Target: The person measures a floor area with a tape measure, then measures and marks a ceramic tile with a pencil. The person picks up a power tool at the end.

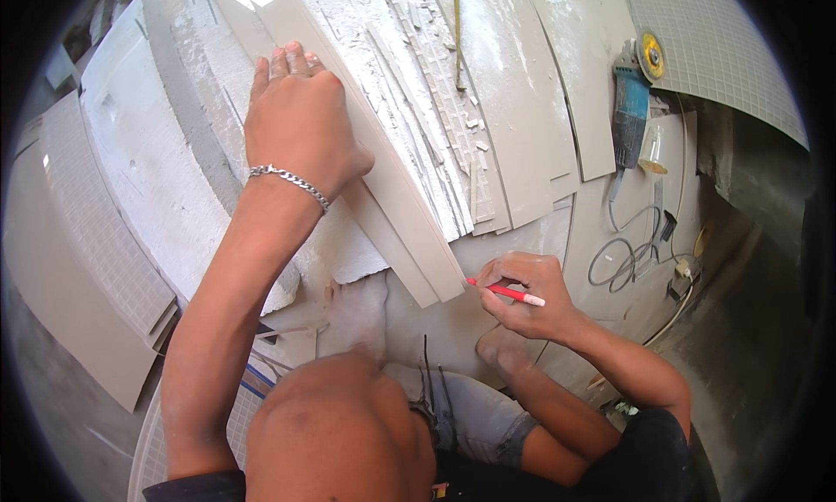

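Note:
Two long beige tile strips, an upper strip (pixel 409 215) and a lower strip (pixel 402 271), lie overlapping at a slant over white, dust-covered slabs. My left hand (pixel 300 123), with a chain bracelet at its wrist, rests palm down on the strips toward their far part, its fingers stretched out. Near the strips' close end, my right hand (pixel 533 284) pinches a red pencil (pixel 514 293) with a white end. The pencil's tip is at the corner of the upper strip, and whether it touches cannot be made out.
A blue angle grinder (pixel 630 110) with a yellow disc lies at the far right, its grey cable (pixel 610 267) looped below. Broken tile pieces (pixel 453 123) litter the slabs. Tiles with a grid-patterned back (pixel 109 197) are stacked at left. My bare foot (pixel 503 350) is near the right hand.

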Demonstrator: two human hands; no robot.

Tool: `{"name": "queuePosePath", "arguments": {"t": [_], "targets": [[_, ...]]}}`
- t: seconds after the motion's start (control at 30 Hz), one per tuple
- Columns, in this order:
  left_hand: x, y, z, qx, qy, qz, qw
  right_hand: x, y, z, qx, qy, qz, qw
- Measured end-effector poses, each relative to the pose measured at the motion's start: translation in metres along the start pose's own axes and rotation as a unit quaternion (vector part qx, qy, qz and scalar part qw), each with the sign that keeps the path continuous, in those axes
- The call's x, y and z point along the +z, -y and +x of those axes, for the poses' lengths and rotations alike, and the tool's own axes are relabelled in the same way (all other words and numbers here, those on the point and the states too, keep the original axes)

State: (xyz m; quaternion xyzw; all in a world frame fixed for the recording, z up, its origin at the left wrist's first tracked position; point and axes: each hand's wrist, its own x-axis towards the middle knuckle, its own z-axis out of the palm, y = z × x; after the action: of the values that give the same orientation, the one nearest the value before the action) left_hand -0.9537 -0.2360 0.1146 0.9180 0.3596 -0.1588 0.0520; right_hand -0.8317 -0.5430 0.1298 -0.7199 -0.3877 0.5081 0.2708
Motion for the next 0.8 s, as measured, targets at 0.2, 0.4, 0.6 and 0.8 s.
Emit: {"name": "queuePosePath", "arguments": {"t": [0.2,0.4,0.6,0.8], "targets": [[0.008,0.004,-0.002,-0.004,-0.019,-0.014,1.000,0.005,0.012,0.036,0.008,0.039,0.028,0.999],[0.004,0.005,-0.003,-0.005,-0.004,-0.041,0.999,-0.007,0.051,0.135,-0.062,0.010,0.028,0.998],[-0.004,0.007,-0.002,0.008,0.059,-0.035,0.998,-0.024,0.129,0.299,-0.243,-0.102,-0.065,0.962],[-0.009,0.000,0.002,-0.009,0.066,-0.029,0.997,-0.037,0.202,0.444,-0.233,-0.155,-0.053,0.959]]}}
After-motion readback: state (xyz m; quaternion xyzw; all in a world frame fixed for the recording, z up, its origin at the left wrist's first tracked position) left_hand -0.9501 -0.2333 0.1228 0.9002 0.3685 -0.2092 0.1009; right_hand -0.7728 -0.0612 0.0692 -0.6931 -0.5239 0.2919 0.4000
